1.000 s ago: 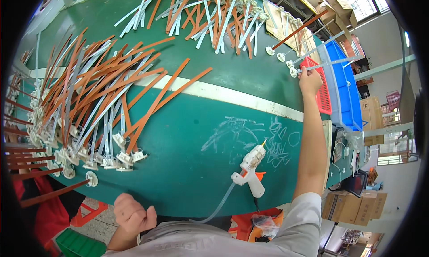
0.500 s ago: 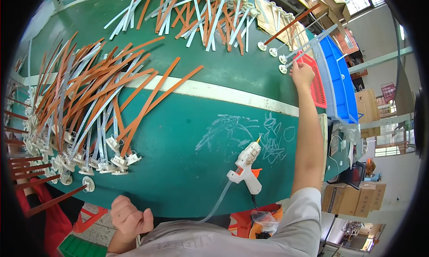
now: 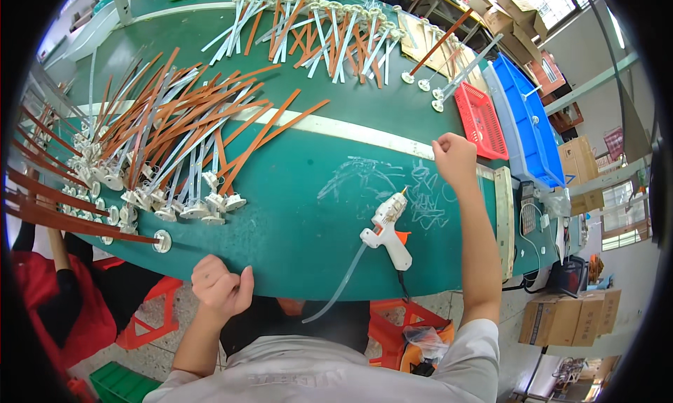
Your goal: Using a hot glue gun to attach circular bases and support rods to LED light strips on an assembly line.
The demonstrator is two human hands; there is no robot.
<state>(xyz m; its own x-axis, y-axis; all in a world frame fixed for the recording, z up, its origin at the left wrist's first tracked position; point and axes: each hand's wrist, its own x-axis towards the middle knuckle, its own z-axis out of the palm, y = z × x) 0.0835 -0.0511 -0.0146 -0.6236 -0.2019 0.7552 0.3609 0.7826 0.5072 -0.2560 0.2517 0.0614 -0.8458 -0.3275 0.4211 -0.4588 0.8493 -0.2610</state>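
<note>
My left hand [image 3: 222, 287] rests at the table's near edge, fingers curled in and thumb raised, with nothing showing in it. Over the table's right side, near the pale strip, my right hand [image 3: 456, 158] is closed, and nothing sticks out of it. Between my hands lies a white hot glue gun [image 3: 388, 231] with an orange trigger, a clear glue stick trailing from its back. Beyond my right hand, white round bases with upright strips [image 3: 438, 94] stand in a short row. A large heap of brown and silver strips with white bases [image 3: 189, 144] covers the left.
A red basket [image 3: 482, 123] and a blue tray [image 3: 527, 115] stand at the right edge. More strips on bases [image 3: 329, 31] line the far side. Dried glue threads [image 3: 364, 175] mark the green table [image 3: 294, 242]. A person in red [image 3: 63, 305] sits at left.
My right hand has drawn back toward me from the row of upright strips, leaving a silver strip piece standing there. My left hand stays curled by the edge; the view has shifted.
</note>
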